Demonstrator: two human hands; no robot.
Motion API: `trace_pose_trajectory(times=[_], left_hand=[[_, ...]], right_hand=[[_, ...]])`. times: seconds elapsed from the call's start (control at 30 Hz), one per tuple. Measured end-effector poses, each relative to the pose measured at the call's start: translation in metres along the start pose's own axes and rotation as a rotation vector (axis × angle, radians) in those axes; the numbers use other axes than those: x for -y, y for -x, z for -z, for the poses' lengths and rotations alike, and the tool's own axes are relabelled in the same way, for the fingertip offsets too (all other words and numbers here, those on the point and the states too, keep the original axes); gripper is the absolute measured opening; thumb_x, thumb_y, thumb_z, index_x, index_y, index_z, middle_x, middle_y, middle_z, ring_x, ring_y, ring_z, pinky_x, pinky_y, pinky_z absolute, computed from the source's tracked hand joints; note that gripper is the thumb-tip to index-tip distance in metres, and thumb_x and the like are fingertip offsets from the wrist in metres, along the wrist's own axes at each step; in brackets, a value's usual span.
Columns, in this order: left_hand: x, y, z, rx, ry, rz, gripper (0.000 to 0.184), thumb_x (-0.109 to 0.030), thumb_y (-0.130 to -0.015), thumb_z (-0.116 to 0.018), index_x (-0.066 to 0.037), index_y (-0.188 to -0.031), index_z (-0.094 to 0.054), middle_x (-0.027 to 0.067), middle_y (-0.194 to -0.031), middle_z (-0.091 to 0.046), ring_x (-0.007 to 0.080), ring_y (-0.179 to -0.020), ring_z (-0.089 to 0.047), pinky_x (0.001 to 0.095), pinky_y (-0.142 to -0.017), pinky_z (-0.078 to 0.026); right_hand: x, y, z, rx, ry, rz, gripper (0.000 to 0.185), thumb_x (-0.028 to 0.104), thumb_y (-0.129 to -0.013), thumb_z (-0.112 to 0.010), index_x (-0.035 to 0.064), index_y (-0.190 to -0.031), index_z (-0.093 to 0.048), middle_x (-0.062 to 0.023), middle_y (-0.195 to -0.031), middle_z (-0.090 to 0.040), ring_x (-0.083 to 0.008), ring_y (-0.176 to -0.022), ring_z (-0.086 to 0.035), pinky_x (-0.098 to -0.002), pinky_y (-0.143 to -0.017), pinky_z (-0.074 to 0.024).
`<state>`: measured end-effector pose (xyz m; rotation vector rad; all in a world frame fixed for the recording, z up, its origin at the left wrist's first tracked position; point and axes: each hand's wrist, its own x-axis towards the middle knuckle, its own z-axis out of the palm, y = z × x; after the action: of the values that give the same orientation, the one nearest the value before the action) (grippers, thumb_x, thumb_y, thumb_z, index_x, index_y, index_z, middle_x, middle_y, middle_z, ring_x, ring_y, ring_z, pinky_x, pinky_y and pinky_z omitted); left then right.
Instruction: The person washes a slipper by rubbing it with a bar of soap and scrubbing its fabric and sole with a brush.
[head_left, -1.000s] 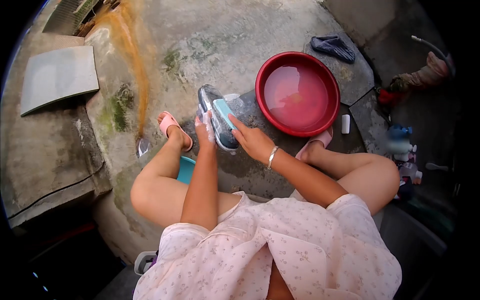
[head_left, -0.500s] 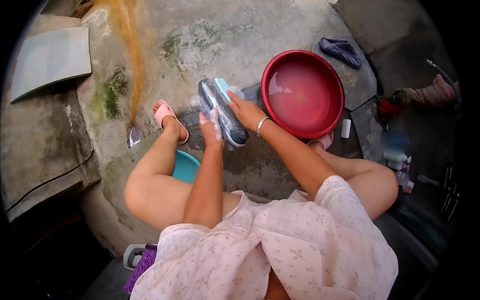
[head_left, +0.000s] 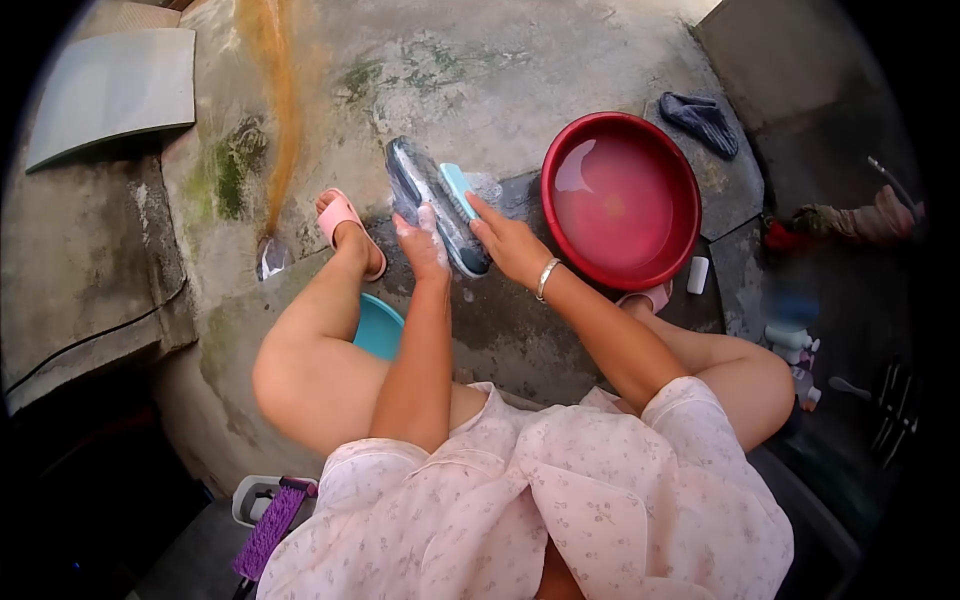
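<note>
My left hand [head_left: 422,243], with suds on the thumb and fingers, is closed around a dark shoe [head_left: 400,185]. The shoe is tilted, and its pale, foamy sole edge faces toward the right. A light blue scrub brush [head_left: 457,188] is in my right hand [head_left: 510,245], which wears a silver bracelet. The brush lies alongside the shoe's right edge; its bristles are hidden, so contact is hard to tell. Foam spots the wet ground around the shoe.
A red basin [head_left: 625,200] of cloudy water stands to the right. Beyond it lies another dark shoe [head_left: 700,124]. A white bar-shaped object [head_left: 698,275] is near my right foot. A teal basin [head_left: 378,328] sits beside my left leg, and a purple mop head [head_left: 268,535] is behind.
The shoe has been turned so more of its side shows. My right hand has shifted the brush from over the sole toward its right edge. The view has moved slightly.
</note>
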<state>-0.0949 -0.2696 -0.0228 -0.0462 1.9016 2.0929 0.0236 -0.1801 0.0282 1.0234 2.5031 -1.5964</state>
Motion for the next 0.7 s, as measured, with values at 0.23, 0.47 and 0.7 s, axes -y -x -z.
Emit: trace_pose_trajectory(times=[0.23, 0.47, 0.7], left_hand=[[0.004, 0.007, -0.007, 0.067, 0.079, 0.065, 0.032, -0.002, -0.090, -0.056, 0.001, -0.121, -0.049, 0.0092, -0.104, -0.062, 0.0171, -0.087, -0.060, 0.0310, -0.081, -0.051], [-0.016, 0.002, -0.007, 0.036, 0.138, 0.145, 0.034, -0.002, -0.090, -0.059, 0.001, -0.122, -0.048, 0.0100, -0.108, -0.060, 0.0175, -0.090, -0.059, 0.0311, -0.083, -0.050], [0.000, -0.014, -0.003, -0.006, -0.115, -0.119, 0.037, -0.006, -0.087, -0.065, 0.005, -0.118, -0.048, 0.0105, -0.105, -0.062, 0.0174, -0.089, -0.058, 0.0299, -0.082, -0.048]], right_hand=[[0.002, -0.027, 0.005, -0.039, 0.086, 0.061, 0.048, 0.034, -0.100, -0.042, 0.0215, -0.145, -0.038, -0.0309, -0.095, -0.064, -0.0485, -0.091, -0.060, -0.0532, -0.082, -0.0465], [0.002, 0.035, 0.001, -0.045, -0.020, 0.127, 0.049, 0.034, -0.100, -0.042, 0.0222, -0.147, -0.035, -0.0317, -0.093, -0.063, -0.0493, -0.087, -0.060, -0.0542, -0.080, -0.0464], [0.009, 0.005, -0.002, -0.027, 0.023, 0.080, 0.047, 0.034, -0.100, -0.043, 0.0190, -0.144, -0.040, -0.0328, -0.097, -0.062, -0.0502, -0.094, -0.059, -0.0537, -0.083, -0.0459]])
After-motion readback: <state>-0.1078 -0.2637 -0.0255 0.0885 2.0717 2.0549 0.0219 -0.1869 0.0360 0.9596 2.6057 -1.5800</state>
